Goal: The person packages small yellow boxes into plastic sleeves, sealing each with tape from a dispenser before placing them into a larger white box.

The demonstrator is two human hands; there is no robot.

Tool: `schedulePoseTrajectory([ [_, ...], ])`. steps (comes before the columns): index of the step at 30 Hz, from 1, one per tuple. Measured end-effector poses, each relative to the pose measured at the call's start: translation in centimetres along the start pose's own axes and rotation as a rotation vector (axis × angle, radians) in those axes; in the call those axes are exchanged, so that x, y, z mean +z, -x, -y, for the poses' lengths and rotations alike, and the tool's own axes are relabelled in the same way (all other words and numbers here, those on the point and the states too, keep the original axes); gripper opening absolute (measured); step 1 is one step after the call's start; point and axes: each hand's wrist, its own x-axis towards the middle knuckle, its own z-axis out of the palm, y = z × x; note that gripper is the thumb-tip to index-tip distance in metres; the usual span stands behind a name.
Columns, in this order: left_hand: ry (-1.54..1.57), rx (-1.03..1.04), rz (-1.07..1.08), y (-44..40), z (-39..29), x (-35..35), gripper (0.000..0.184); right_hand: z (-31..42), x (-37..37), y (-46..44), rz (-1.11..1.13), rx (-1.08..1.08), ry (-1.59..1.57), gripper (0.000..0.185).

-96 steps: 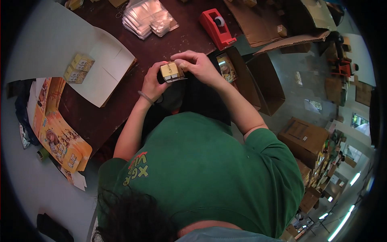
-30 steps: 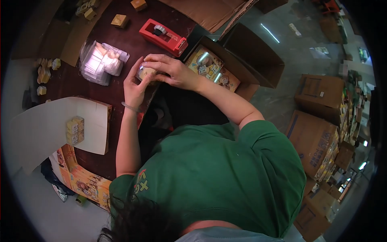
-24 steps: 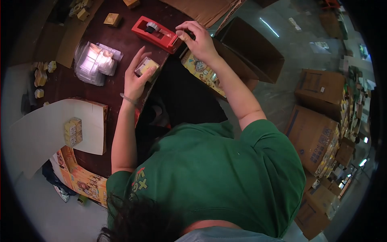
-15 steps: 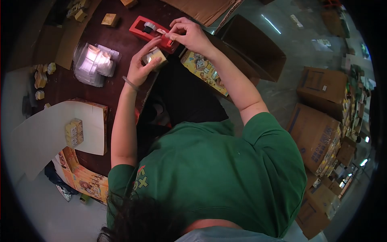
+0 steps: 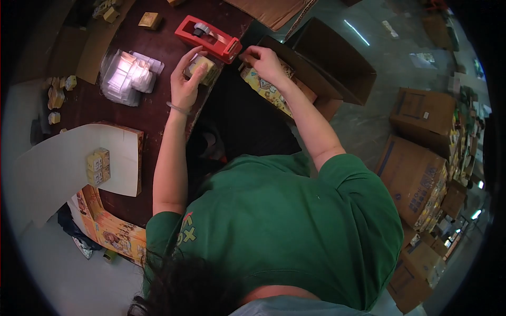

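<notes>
In the head view my left hand (image 5: pixel 184 87) is wrapped round a small yellow-and-white box (image 5: pixel 204 69) at the table edge. Just behind that box stands a red tape dispenser (image 5: pixel 211 42) with a roll of tape in it. My right hand (image 5: pixel 265 64) is beside the dispenser's cutting end, thumb and fingers drawn together. Whatever may be between those fingertips is too small to make out. Left of the dispenser lies a pile of clear plastic sleeves (image 5: pixel 124 79).
A small yellow box (image 5: pixel 149 21) sits at the table's back. On the left, a block of small boxes (image 5: pixel 98 167) rests in an open white-lined carton (image 5: pixel 124 181). An open brown carton (image 5: pixel 337 63) and a printed yellow box (image 5: pixel 263 89) are at right, with stacked cartons (image 5: pixel 414 174) beyond.
My right hand has moved right and away from the dispenser, leaving its cutting end uncovered. My left hand still holds the small box, now slightly lower relative to the dispenser.
</notes>
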Motion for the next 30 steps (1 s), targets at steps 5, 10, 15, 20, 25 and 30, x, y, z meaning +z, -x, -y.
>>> schedulePoseTrajectory([
  [5, 0.155, -0.069, -0.054, 0.6, 0.1, -0.5, 0.033, 4.8, 4.5, 3.2, 0.168, -0.2, -0.418, 0.014],
  [10, 0.063, -0.087, -0.038, 0.6, -0.5, -1.0, 0.032, 4.8, 7.9, 2.0, -0.019, -0.235, -0.314, 0.033],
  [15, 0.262, -0.121, -0.072, 1.8, 0.4, -1.4, 0.032, 3.4, 7.9, 2.6, -0.095, -0.191, 0.269, 0.045],
  [20, 0.851, -0.024, -0.256, 4.7, -1.9, 0.9, 0.034, 4.1, 9.1, 4.5, -0.003, -0.214, -0.197, 0.063],
  [25, 0.133, 0.067, -0.083, 2.3, -1.7, -3.7, 0.038, 9.1, 6.4, 2.0, -0.002, -0.768, 0.708, 0.064],
  [30, 0.065, -0.065, 0.139, 0.0, -0.8, -3.0, 0.053, 9.1, 2.4, -0.4, -0.209, -0.792, 0.619, 0.046],
])
